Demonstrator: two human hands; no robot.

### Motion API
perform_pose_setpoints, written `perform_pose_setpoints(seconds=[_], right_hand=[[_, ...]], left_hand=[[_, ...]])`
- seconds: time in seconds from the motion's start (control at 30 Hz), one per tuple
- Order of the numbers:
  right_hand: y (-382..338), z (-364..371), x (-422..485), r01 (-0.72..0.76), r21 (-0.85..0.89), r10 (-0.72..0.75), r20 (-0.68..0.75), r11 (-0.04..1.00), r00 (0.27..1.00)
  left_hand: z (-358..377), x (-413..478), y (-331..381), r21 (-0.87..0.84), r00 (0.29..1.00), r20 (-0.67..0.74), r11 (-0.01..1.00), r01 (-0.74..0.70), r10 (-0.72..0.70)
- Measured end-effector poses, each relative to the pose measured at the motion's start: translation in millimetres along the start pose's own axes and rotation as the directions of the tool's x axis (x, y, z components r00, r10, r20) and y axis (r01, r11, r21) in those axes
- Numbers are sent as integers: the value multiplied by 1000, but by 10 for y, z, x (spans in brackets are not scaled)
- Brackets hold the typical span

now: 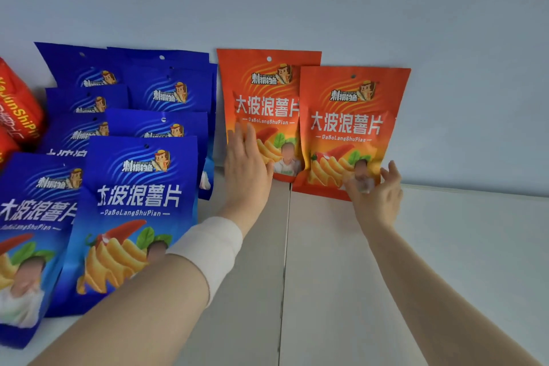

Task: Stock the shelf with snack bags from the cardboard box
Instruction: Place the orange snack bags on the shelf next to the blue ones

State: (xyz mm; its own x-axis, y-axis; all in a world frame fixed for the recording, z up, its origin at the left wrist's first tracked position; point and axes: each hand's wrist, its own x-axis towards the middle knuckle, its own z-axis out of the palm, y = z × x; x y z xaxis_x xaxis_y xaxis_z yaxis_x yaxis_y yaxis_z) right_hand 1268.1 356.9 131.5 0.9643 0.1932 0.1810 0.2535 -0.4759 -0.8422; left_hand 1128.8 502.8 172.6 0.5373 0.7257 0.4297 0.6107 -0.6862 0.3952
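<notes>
Two orange snack bags stand upright against the pale back wall of the white shelf [445,246]. The rear orange bag [267,92] is on the left, and the front orange bag [350,128] overlaps its right side. My left hand [246,166] lies with straight fingers against the lower left of the rear bag. A white band wraps that wrist. My right hand [377,193] holds the front bag at its lower right corner, thumb on the face and fingers curled past the edge. No cardboard box is in view.
Several blue snack bags [139,202] stand in rows filling the shelf's left side, close beside my left forearm. Red bags [17,110] sit at the far left edge. A seam [285,261] runs front to back across the shelf board between my arms.
</notes>
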Motion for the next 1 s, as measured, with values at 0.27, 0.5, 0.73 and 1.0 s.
perform_pose_setpoints(seconds=[0.27, 0.5, 0.73, 1.0], right_hand=[[-151, -609, -969, 393, -466, -256, 331, 792, 908], [-390, -1054, -2528, 832, -304, -458, 722, 463, 519], [-728, -1108, -4325, 973, -89, -553, 810, 212, 195], [-725, -1043, -7048, 963, 226, -502, 823, -144, -268]], left_hand=[[-699, -961, 29, 492, 929, 299, 798, -346, 219], [-1680, -2508, -266, 660, 939, 341, 721, -212, -36], [-2960, -4219, -1025, 748, 911, 250, 663, 34, -328], [-4094, -6816, -2240, 756, 719, 119, 532, 381, -684]])
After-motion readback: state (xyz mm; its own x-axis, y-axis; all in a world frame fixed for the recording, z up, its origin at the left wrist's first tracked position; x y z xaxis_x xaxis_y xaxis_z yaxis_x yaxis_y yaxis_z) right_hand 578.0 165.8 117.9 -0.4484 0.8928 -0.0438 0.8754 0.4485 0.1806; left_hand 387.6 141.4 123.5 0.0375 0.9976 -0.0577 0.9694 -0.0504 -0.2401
